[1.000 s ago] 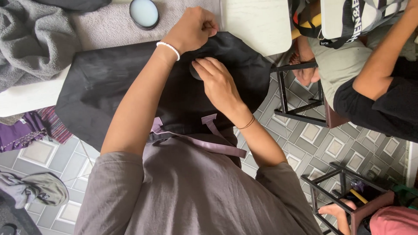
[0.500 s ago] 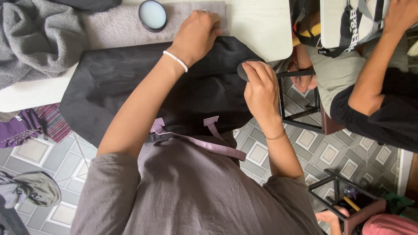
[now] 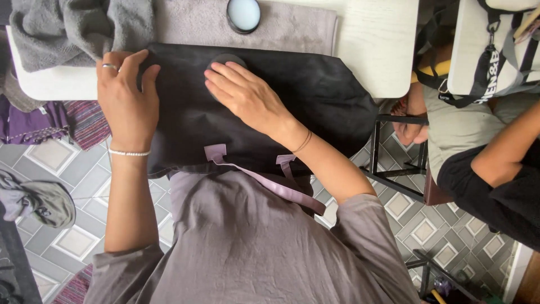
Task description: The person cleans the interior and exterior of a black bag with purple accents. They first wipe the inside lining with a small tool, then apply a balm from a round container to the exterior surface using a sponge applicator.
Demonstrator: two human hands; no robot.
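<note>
A black cloth (image 3: 315, 95) lies spread over the front of a white table (image 3: 377, 50) and hangs off its near edge. My left hand (image 3: 126, 95), with a ring and a white bead bracelet, lies flat on the cloth's left part, fingers spread. My right hand (image 3: 247, 95) rests on the middle of the cloth. Its fingers cover a dark round disc (image 3: 225, 59) and press it onto the cloth. I wear a grey apron (image 3: 247, 247) with lilac straps.
A grey towel (image 3: 73, 25) is bunched at the table's back left, and a flat grey cloth (image 3: 298, 25) carries a round tin with a pale lid (image 3: 243, 14). Another person (image 3: 495, 163) sits at the right by a black metal stool (image 3: 394, 169). Tiled floor below.
My left hand slid from the cloth's upper middle to its left part. My right hand came in from the cloth's right edge to its middle, bringing the dark round disc.
</note>
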